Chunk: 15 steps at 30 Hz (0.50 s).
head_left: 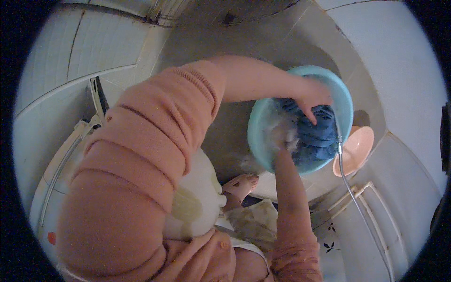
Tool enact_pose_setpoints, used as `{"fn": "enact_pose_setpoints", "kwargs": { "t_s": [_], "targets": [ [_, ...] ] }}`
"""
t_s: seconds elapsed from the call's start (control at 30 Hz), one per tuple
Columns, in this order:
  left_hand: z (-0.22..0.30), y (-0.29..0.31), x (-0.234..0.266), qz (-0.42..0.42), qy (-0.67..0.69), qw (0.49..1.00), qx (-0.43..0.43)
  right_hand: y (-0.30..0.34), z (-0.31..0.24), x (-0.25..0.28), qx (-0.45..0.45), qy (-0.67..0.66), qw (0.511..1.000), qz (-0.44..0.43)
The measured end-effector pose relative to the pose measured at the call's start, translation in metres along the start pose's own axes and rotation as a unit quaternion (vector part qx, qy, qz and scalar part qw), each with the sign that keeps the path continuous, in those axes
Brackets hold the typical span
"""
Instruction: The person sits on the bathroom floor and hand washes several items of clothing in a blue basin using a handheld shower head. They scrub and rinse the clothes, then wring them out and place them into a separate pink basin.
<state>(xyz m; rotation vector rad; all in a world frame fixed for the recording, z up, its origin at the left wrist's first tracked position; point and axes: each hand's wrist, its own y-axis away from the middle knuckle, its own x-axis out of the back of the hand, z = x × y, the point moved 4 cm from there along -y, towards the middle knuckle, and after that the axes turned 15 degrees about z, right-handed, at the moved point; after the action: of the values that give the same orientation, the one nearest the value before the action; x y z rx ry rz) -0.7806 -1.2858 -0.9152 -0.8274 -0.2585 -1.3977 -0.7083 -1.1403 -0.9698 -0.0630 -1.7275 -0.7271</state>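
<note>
A light-blue plastic basin (346, 101) holds water, pale suds and dark-blue wet cloth (315, 134), probably a garment. From the left, my left hand (314, 96) reaches over the far rim and rests on the cloth, thumb stretched apart from the fingers. Its fingertips are close to the metal end of a shower hose (339, 145), which lies against the basin's right side. My right hand (284, 140) is down in the sudsy water beside the cloth. Foam and blur hide most of its fingers, so its grip does not show.
A peach-coloured bowl (359, 148) leans close to the basin's right side. The hose (361, 218) runs down past a pale pipe rack (371, 188) by the wall. My bare foot (240, 185) is on the floor below the basin. White tiled wall (80, 47) stands at the left.
</note>
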Motion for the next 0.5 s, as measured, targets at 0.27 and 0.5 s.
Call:
{"fn": "enact_pose_setpoints", "kwargs": {
  "t_s": [0.27,0.5],
  "targets": [
    [-0.002,0.011,-0.014,-0.024,-0.061,0.998,-0.013,0.096,-0.012,0.217,0.019,-0.296,0.937,0.184],
    [-0.003,0.007,-0.018,-0.03,-0.037,0.999,0.004,0.213,-0.043,0.384,0.015,-0.18,0.916,0.358]
  ]
}}
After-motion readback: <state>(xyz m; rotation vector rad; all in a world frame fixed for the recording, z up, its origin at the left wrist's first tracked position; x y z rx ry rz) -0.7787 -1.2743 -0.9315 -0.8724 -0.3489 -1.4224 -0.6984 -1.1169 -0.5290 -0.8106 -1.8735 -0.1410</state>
